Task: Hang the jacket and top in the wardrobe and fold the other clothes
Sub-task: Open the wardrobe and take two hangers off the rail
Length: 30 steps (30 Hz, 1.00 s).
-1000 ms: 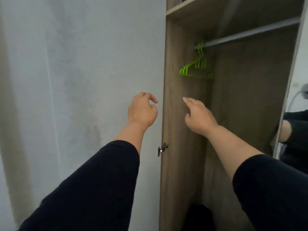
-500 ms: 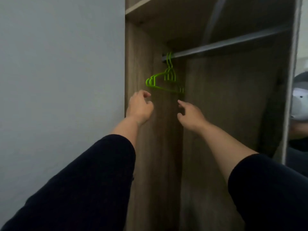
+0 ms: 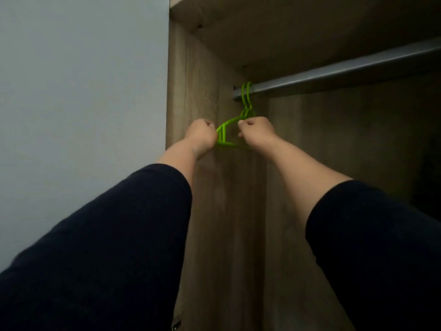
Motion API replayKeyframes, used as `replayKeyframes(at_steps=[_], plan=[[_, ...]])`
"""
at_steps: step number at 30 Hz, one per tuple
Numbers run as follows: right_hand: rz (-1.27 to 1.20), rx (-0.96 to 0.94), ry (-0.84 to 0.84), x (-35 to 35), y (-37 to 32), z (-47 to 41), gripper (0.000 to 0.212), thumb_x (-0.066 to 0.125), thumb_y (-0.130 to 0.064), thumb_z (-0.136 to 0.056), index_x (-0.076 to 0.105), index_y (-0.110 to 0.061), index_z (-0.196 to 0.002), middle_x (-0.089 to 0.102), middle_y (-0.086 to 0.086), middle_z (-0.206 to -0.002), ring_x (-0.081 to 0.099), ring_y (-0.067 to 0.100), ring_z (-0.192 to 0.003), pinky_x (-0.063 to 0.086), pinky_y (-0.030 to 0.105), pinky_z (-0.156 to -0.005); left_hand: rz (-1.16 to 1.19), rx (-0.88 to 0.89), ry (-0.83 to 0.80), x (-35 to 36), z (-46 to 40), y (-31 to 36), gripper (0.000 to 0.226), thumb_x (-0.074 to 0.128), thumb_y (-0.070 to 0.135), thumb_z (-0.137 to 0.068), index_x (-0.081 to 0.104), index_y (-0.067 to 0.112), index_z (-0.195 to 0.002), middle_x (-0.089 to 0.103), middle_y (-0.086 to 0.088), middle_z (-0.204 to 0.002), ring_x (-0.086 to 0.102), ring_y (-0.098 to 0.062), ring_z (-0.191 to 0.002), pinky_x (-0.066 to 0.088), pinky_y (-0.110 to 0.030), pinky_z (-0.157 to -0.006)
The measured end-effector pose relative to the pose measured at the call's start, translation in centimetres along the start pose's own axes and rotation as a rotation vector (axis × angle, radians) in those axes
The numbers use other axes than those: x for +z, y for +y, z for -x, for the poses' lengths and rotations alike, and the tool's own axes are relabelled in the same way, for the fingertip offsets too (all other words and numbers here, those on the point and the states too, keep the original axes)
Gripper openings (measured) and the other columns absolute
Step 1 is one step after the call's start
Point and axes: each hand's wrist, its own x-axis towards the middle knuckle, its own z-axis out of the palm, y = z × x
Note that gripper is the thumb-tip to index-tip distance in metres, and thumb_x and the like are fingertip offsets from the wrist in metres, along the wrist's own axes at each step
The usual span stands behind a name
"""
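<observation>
Both hands (image 3: pixel 200 137) now gripping hangers (image 3: pixel 229 126)

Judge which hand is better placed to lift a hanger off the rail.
Right, probably. The right hand grips the green hangers just under their hooks on the rail; the left hand holds their outer end.

Head camera tilts upward, close to the wardrobe (image 3: pixel 214 211) interior.
</observation>
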Motion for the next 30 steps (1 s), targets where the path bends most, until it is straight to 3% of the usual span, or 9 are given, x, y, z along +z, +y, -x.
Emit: replayKeyframes(at_steps=[3,5,8,11,13,16,20,26,30], plan=[[-0.024,0.095,0.069,0.8,-0.3,-1.8,0.046,0.046,-0.038,-0.097,0.067,-0.001,-0.112,0.066,0.018,-0.118,0.06,0.033,-0.111,0.046,0.03,-0.085,0.163,-0.085,-0.194,1.2,-0.2,-0.3,0.031,0.043,0.03,-0.1,0.058,0.013,-0.122,0.059,-0.005,-0.095,0.059,-0.021,-0.085,0.048,-0.029,-0.063],[-0.025,0.171,0.113,0.9,-0.3,-2.6,0.049,0.05,-0.042,-0.095,0.062,-0.001,-0.12,0.062,0.015,-0.125,0.058,0.031,-0.116,0.045,0.029,-0.089,0.198,-0.132,-0.257,2.0,-0.1,-0.3,0.027,0.043,0.034,-0.1,0.059,0.02,-0.115,0.055,0.0,-0.08,0.05,-0.012,-0.066,0.041,-0.024,-0.059],[-0.062,0.252,0.1,0.9,-0.1,-2.6,0.047,0.059,-0.04,-0.09,0.062,-0.004,-0.121,0.063,0.013,-0.125,0.058,0.028,-0.116,0.046,0.029,-0.085,0.184,-0.13,-0.261,2.8,0.1,-0.3,0.027,0.034,0.032,-0.101,0.058,0.019,-0.103,0.049,-0.002,-0.073,0.041,-0.014,-0.059,0.037,-0.022,-0.052],[-0.087,0.295,0.108,0.6,-0.2,-2.3,0.033,0.062,-0.028,-0.084,0.067,-0.007,-0.11,0.067,0.008,-0.114,0.064,0.025,-0.106,0.042,0.025,-0.069,0.161,-0.02,-0.226,3.5,-0.6,-0.7,0.047,0.025,0.027,-0.103,0.067,0.007,-0.105,0.062,-0.018,-0.105,0.058,-0.038,-0.089,0.049,-0.035,-0.074],[-0.085,0.316,0.101,0.0,-0.1,-2.4,0.034,0.062,-0.026,-0.082,0.067,-0.007,-0.111,0.067,0.008,-0.109,0.065,0.025,-0.099,0.043,0.025,-0.07,0.138,0.036,-0.152,3.9,-1.1,-0.9,0.047,0.029,0.034,-0.103,0.067,0.006,-0.098,0.062,-0.023,-0.117,0.057,-0.041,-0.108,0.048,-0.041,-0.089],[-0.114,0.333,0.063,-1.3,0.2,-2.6,0.017,0.049,-0.018,-0.09,0.061,-0.006,-0.093,0.064,0.011,-0.086,0.063,0.024,-0.07,0.048,0.023,-0.06,0.113,0.04,-0.109,4.6,-1.9,-1.3,0.045,0.036,0.035,-0.102,0.066,0.001,-0.102,0.063,-0.023,-0.114,0.059,-0.04,-0.107,0.051,-0.043,-0.09],[-0.127,0.378,0.074,-3.9,0.0,-1.9,0.023,0.039,-0.013,-0.096,0.046,-0.008,-0.074,0.054,0.007,-0.062,0.054,0.016,-0.029,0.042,0.015,-0.034,0.007,0.055,-0.07,5.2,-2.0,-1.4,0.045,0.032,0.034,-0.103,0.064,0.003,-0.108,0.063,-0.022,-0.115,0.059,-0.039,-0.107,0.049,-0.039,-0.09],[0.02,0.398,0.177,-9.5,0.3,0.0,0.019,0.044,-0.008,-0.095,0.051,-0.005,-0.077,0.053,0.007,-0.045,0.054,0.017,-0.033,0.051,0.03,-0.055,-0.073,0.051,-0.044,6.8,-1.6,-0.2,0.047,0.028,0.032,-0.103,0.06,0.001,-0.118,0.057,-0.022,-0.126,0.051,-0.039,-0.118,0.04,-0.037,-0.094],[0.11,0.443,0.279,-13.9,0.6,2.5,0.013,0.043,-0.015,-0.096,0.054,-0.008,-0.095,0.057,0.007,-0.064,0.057,0.017,-0.045,0.046,0.023,-0.044,-0.096,0.051,-0.044,7.7,-1.3,0.2,0.048,0.027,0.033,-0.103,0.059,0.0,-0.119,0.056,-0.023,-0.127,0.051,-0.041,-0.118,0.041,-0.038,-0.094]])
